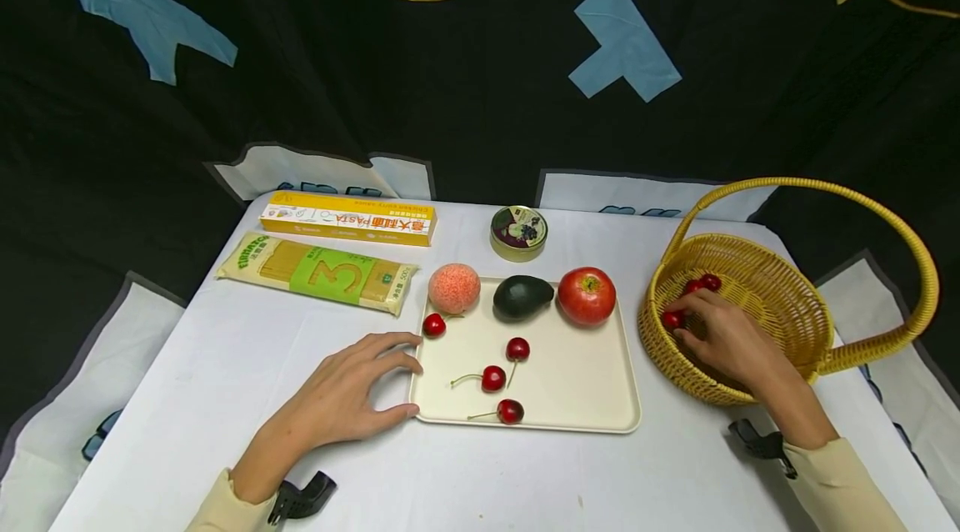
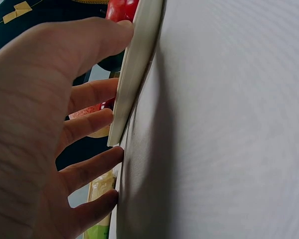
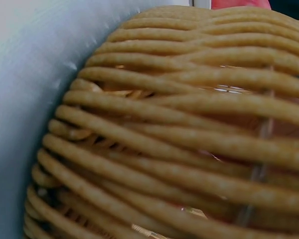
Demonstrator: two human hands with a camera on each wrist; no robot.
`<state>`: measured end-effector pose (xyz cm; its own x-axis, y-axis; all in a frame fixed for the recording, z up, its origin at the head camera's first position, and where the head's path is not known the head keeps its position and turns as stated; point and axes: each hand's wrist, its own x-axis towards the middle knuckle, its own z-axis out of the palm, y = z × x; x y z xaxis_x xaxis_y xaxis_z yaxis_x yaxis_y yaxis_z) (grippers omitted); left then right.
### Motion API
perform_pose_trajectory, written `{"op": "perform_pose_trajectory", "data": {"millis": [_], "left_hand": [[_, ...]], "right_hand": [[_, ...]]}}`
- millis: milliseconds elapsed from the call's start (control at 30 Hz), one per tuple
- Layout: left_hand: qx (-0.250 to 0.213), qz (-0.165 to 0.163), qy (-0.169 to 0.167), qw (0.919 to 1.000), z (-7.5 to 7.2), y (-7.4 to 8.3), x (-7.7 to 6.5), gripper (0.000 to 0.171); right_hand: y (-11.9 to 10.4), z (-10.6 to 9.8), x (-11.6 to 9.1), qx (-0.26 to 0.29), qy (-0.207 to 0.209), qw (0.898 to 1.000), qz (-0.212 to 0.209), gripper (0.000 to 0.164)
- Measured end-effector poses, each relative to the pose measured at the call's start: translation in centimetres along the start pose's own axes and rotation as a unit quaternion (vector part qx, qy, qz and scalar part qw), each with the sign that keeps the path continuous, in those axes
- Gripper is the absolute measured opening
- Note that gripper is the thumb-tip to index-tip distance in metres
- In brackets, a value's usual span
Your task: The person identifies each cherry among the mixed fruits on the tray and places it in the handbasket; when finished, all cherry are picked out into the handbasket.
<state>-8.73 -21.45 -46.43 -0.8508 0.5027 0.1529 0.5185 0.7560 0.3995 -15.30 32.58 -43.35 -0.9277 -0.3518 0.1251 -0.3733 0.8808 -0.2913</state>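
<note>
My left hand [image 1: 341, 390] rests at the left rim of the cream tray [image 1: 577, 390], its fingers spread and thumb near the front corner. In the left wrist view, thumb and fingertips meet or nearly meet the tray's side. Several cherries [image 1: 492, 378] with stems lie on the tray, with a pinkish round fruit [image 1: 453, 288], an avocado [image 1: 522, 298] and a red apple [image 1: 587, 296] along its back. Inside the wicker basket [image 1: 787, 298], my right hand [image 1: 727, 340] pinches a cherry [image 1: 672, 320] low down. More cherries [image 1: 709, 283] sit beyond its fingers. Basket weave [image 3: 189, 114] hides this hand in the right wrist view.
The basket's tall handle [image 1: 926, 265] arches up at the right. A pasta box [image 1: 348, 218] and a bag of noodles [image 1: 318, 272] lie at the back left. One round tin [image 1: 518, 233] stands behind the tray. Dark cloth hangs beyond the white table [image 1: 525, 482].
</note>
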Motion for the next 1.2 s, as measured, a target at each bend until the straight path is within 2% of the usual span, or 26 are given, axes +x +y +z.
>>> {"op": "perform_pose_trajectory", "data": {"millis": [200,433,567,767,933,1200], "left_hand": [[0.002,-0.003,-0.003,1.0000,0.0,0.0,-0.1,0.041],[-0.002,-0.004,-0.003,1.0000,0.2,0.0,-0.2,0.040],[-0.001,-0.004,-0.003,1.0000,0.1,0.1,-0.2,0.041],[0.002,-0.004,-0.001,1.0000,0.0,0.1,-0.2,0.041],[0.002,-0.002,0.000,1.0000,0.0,0.1,-0.2,0.041],[-0.002,0.001,0.003,1.0000,0.1,0.1,-0.1,0.041]], "right_hand": [[-0.1,-0.1,-0.1,0.012,0.010,1.000,-0.010,0.038],[-1.4,-1.0,0.2,0.027,0.078,0.996,-0.020,0.041],[-2.9,-1.6,0.4,0.034,0.112,0.993,-0.006,0.044],[-6.3,-2.3,0.7,0.039,0.161,0.986,-0.002,0.043],[-8.7,-1.8,1.2,0.054,0.170,0.984,-0.032,0.042],[-11.5,0.5,2.6,0.077,0.153,0.980,-0.100,0.035]]}}
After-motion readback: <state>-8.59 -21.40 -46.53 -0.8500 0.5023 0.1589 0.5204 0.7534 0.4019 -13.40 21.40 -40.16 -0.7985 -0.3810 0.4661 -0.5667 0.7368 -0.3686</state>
